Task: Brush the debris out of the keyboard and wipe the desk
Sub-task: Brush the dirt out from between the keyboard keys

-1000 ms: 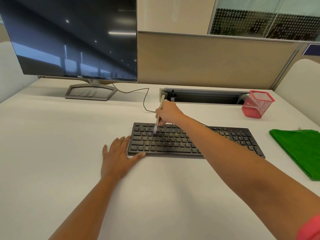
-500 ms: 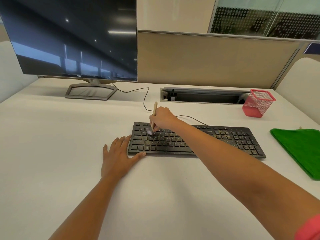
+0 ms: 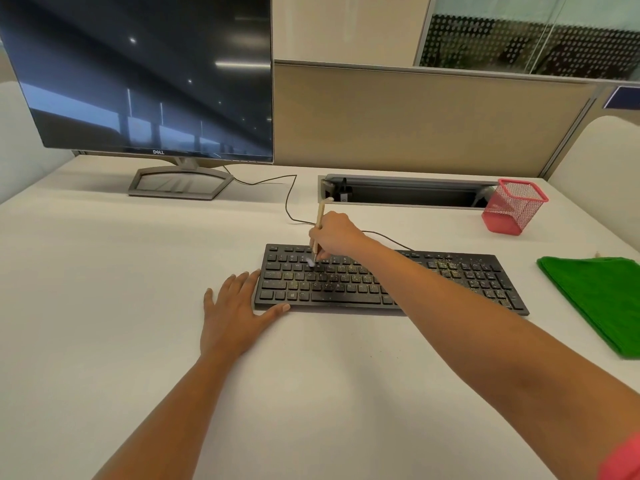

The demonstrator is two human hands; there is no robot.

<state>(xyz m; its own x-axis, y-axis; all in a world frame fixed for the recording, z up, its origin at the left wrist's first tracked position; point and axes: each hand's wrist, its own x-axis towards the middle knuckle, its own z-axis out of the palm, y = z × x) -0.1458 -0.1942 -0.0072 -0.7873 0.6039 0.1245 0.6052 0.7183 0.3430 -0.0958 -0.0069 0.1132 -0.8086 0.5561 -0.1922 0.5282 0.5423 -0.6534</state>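
Here my right hand [image 3: 334, 233] grips the brush [image 3: 318, 226], bristles on the keyboard [image 3: 450, 282]. My left hand [image 3: 235, 313] lies flat, fingers straight, against its corner.

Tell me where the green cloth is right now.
In the head view the green cloth lies flat on the desk at the far right, just right of the keyboard and nearer the camera than the pink mesh cup.
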